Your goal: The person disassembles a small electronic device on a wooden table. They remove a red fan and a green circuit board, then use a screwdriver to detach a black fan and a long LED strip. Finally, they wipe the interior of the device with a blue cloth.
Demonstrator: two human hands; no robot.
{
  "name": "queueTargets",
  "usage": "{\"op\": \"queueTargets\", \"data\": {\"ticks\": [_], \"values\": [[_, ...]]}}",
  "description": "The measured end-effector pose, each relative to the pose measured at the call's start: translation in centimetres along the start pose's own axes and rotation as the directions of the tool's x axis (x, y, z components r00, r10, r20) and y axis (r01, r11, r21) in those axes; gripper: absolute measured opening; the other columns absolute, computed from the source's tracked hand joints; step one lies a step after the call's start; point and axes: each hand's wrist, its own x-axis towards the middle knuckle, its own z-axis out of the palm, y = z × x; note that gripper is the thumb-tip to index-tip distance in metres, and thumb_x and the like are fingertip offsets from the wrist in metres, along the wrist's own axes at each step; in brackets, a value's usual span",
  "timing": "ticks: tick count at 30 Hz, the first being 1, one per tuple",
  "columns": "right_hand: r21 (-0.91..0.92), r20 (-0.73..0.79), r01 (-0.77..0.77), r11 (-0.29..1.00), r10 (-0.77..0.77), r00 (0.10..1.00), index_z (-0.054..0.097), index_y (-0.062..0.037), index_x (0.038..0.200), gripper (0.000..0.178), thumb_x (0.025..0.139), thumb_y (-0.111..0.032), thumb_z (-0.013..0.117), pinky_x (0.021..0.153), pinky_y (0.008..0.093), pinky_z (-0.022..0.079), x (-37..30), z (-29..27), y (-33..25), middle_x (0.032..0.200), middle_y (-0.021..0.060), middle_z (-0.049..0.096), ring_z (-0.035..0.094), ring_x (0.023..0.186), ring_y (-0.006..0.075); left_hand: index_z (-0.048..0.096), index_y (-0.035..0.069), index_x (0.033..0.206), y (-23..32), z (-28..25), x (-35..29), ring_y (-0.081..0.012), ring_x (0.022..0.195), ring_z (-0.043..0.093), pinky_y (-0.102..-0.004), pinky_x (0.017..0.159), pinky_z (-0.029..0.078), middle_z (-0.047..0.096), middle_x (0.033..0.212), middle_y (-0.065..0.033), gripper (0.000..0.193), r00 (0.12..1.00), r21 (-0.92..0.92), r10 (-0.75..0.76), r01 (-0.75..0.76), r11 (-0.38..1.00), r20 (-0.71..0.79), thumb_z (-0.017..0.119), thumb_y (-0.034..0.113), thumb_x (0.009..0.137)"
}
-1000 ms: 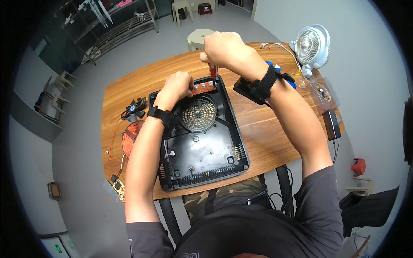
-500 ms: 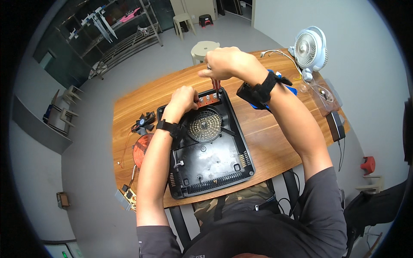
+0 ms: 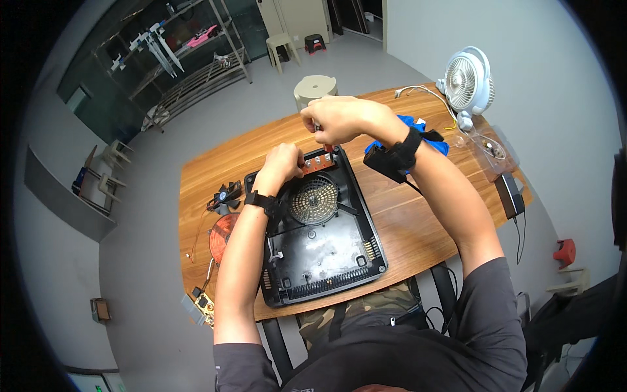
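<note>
The right hand (image 3: 336, 121) is gripping a red screwdriver (image 3: 328, 148), which is pointing down at the right end of a thin red-brown strip (image 3: 313, 168). The strip is lying inside a black case (image 3: 326, 245), with its long side running along the case's far, short edge. From the right hand, the strip is sitting lower down and a bit to the left. The right hand is hanging nearer to the right end, while the left hand (image 3: 285, 162) is resting at the left end, its fingers curling down. The hand is hiding its own fingertips, so I can't tell if it is pinching the strip or just pressing on it. A round grille (image 3: 313, 199) is sitting just on the near side of the strip. The case is lying flat on a brown wooden table (image 3: 405, 222). To its left, 3 loose parts are lying near the left arm: a small black fan (image 3: 225, 197), a copper coil (image 3: 223, 236) and a yellow circuit board (image 3: 205, 306). To the right, a blue bundle (image 3: 431, 145) is lying by the right wrist, and a white fan (image 3: 462, 80) is standing at the far corner. Past the table, 1 pale stool (image 3: 315, 87) and a metal rack (image 3: 208, 98) are standing on the gray floor (image 3: 150, 261).
</note>
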Motion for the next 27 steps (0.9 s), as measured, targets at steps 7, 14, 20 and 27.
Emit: {"op": "queueTargets", "data": {"ticks": [7,14,20,27], "values": [[-0.171,-0.221,-0.216,0.961,0.176,0.959,0.073,-0.0048,0.105,0.027,0.093,-0.022,0.055,0.078,0.0461,0.059,1.9,1.6,-1.0,0.079,0.0170,0.075,0.074,0.087,0.0340,0.080,0.009,0.094,-0.1,0.0,-0.4,-0.0325,0.094,0.073,-0.0419,0.086,0.057,0.077,0.095,-0.0147,0.033,0.999,-0.031,0.028,-0.029,0.999,-0.033,0.091,0.012,0.063],[-0.063,-0.286,-0.117,0.991,0.095,0.953,0.061,0.0045,0.102,0.028,0.084,-0.017,0.062,0.084,0.0501,0.056,0.7,1.6,0.4,0.109,0.0224,0.062,0.067,0.092,0.0434,0.078,0.003,0.098,0.2,-0.6,-0.6,-0.0325,0.092,0.073,-0.0406,0.085,0.057,0.076,0.095,-0.0171,0.032,1.000,-0.020,0.024,-0.024,1.000,0.000,0.087,0.011,0.068],[0.167,-0.082,-0.123,0.978,0.138,0.987,0.062,0.0039,0.103,0.027,0.087,-0.017,0.062,0.087,0.0485,0.053,1.4,1.1,-0.5,0.099,0.0221,0.064,0.066,0.098,0.0426,0.078,0.004,0.098,0.1,-0.4,-0.7,-0.0324,0.091,0.074,-0.0407,0.084,0.057,0.076,0.094,-0.0169,0.032,0.999,-0.008,0.031,-0.031,0.999,-0.008,0.087,0.012,0.068],[-0.046,-0.551,-0.119,0.992,0.074,0.832,0.068,0.0035,0.091,0.029,0.091,-0.026,0.067,0.081,0.0490,0.056,1.6,4.4,-0.4,0.092,0.0230,0.071,0.069,0.094,0.0407,0.078,0.005,0.095,0.4,-0.4,-0.9,-0.0326,0.092,0.073,-0.0415,0.084,0.057,0.077,0.094,-0.0158,0.030,0.999,0.007,0.040,-0.040,0.999,-0.033,0.087,0.013,0.067]]}}
